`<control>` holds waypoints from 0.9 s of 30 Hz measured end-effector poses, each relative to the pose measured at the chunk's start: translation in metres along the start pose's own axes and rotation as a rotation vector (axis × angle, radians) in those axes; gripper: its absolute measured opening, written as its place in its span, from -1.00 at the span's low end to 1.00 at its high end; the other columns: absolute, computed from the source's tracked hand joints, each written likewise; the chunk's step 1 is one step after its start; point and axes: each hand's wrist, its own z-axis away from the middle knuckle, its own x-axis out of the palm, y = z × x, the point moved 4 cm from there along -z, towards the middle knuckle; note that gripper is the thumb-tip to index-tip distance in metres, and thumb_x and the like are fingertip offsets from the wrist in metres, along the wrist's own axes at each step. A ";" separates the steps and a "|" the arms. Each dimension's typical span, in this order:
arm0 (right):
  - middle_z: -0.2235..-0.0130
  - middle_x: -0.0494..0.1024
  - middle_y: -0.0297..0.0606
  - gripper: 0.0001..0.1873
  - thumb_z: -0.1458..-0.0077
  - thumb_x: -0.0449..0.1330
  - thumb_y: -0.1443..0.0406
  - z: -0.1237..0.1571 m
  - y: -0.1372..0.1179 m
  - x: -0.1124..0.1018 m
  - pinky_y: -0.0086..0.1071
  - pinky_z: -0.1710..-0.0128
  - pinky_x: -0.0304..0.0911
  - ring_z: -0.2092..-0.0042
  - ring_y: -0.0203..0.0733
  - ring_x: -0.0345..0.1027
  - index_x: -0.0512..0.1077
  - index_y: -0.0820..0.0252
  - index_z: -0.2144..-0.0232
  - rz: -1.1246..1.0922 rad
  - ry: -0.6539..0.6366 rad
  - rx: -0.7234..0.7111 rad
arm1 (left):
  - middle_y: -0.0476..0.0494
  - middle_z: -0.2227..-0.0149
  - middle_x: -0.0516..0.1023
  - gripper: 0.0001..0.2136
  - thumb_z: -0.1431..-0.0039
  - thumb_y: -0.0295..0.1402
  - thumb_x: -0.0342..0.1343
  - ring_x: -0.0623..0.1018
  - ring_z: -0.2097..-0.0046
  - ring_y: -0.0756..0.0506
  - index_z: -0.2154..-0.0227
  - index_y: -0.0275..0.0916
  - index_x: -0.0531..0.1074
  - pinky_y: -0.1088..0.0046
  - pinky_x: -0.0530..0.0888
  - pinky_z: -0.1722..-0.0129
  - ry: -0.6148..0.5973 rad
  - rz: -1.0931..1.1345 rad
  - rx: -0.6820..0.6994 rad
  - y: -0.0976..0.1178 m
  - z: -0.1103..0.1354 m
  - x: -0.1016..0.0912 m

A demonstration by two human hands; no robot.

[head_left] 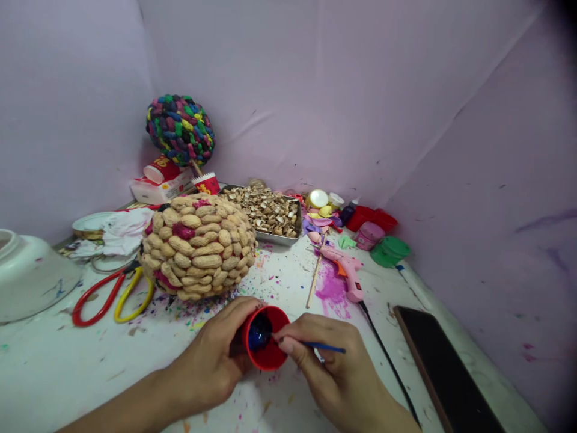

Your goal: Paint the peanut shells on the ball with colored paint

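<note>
My left hand (220, 355) is wrapped round a red plastic cup (276, 356), tilted so its mouth faces me. Dark blue paint (258, 337) glistens inside it. Between the fingertips of my right hand (336, 361) is a thin blue-handled paintbrush (325, 346), its tip end inside the cup and partly hidden. Just beyond my left hand rests a ball covered in peanut shells (202, 252); most shells are bare, a few are painted magenta and one dark.
Red-and-yellow-handled scissors (118, 294) and a white pot (33, 273) lie left. Behind are a tray of peanut shells (288, 239) and a multicoloured ball (180, 129). A pink glue gun (347, 264), paint tubs (390, 251) and a phone (444, 367) are right.
</note>
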 end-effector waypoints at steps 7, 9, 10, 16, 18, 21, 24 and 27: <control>0.47 0.60 -0.26 -0.79 -0.21 0.12 0.35 0.001 -0.005 0.001 -0.48 0.50 0.26 0.49 -0.31 0.43 0.56 0.21 0.37 0.041 -0.026 -0.068 | -0.16 0.07 0.49 -0.67 -0.10 -0.53 0.13 0.49 0.04 -0.18 0.06 -0.15 0.34 0.26 0.43 0.04 0.010 -0.021 0.016 0.001 -0.002 -0.001; 0.51 0.55 -0.25 -0.76 -0.21 0.10 0.35 0.002 -0.007 -0.001 -0.47 0.54 0.21 0.54 -0.31 0.38 0.55 0.24 0.40 0.154 -0.007 -0.088 | -0.16 0.07 0.49 -0.68 -0.10 -0.52 0.13 0.49 0.04 -0.18 0.07 -0.15 0.35 0.27 0.44 0.05 0.011 -0.022 0.003 0.000 -0.001 0.000; 0.53 0.53 -0.25 -0.75 -0.20 0.09 0.35 0.002 -0.007 -0.001 -0.47 0.56 0.19 0.55 -0.31 0.36 0.54 0.23 0.43 0.176 -0.014 -0.078 | -0.17 0.06 0.49 -0.68 -0.10 -0.51 0.14 0.49 0.04 -0.18 0.07 -0.15 0.35 0.27 0.44 0.05 0.015 -0.022 0.003 0.000 -0.001 0.000; 0.50 0.56 -0.26 -0.77 -0.21 0.09 0.35 0.002 -0.008 0.000 -0.49 0.53 0.20 0.53 -0.33 0.38 0.53 0.22 0.39 0.085 -0.002 -0.070 | -0.16 0.07 0.49 -0.66 -0.10 -0.53 0.12 0.49 0.04 -0.17 0.05 -0.15 0.35 0.26 0.44 0.04 0.017 -0.014 0.024 0.003 0.000 -0.001; 0.51 0.54 -0.26 -0.76 -0.21 0.08 0.36 0.002 -0.007 0.000 -0.48 0.53 0.20 0.54 -0.32 0.36 0.53 0.22 0.41 0.134 0.020 -0.061 | -0.15 0.09 0.50 -0.66 -0.07 -0.55 0.13 0.50 0.07 -0.17 0.07 -0.15 0.36 0.28 0.45 0.07 0.000 -0.013 -0.001 0.004 -0.001 -0.002; 0.53 0.55 -0.28 -0.76 -0.20 0.10 0.33 0.003 -0.003 0.001 -0.49 0.55 0.20 0.54 -0.32 0.38 0.54 0.19 0.43 0.093 -0.030 -0.004 | -0.14 0.11 0.51 -0.67 -0.06 -0.55 0.13 0.51 0.08 -0.18 0.10 -0.15 0.37 0.27 0.46 0.09 0.000 -0.022 -0.003 0.005 -0.002 -0.002; 0.49 0.57 -0.27 -0.75 -0.22 0.09 0.32 0.003 -0.004 0.000 -0.48 0.53 0.22 0.52 -0.32 0.40 0.55 0.20 0.40 0.069 -0.001 -0.014 | -0.14 0.10 0.51 -0.66 -0.06 -0.54 0.13 0.51 0.07 -0.18 0.08 -0.15 0.37 0.28 0.45 0.08 0.011 -0.023 0.011 0.005 -0.003 -0.002; 0.50 0.57 -0.27 -0.75 -0.22 0.08 0.34 0.002 -0.006 -0.001 -0.48 0.53 0.23 0.53 -0.32 0.41 0.54 0.22 0.41 0.129 0.035 -0.038 | -0.12 0.11 0.50 -0.65 -0.04 -0.56 0.14 0.50 0.07 -0.16 0.09 -0.15 0.37 0.31 0.45 0.08 0.010 -0.006 0.010 0.002 -0.002 0.000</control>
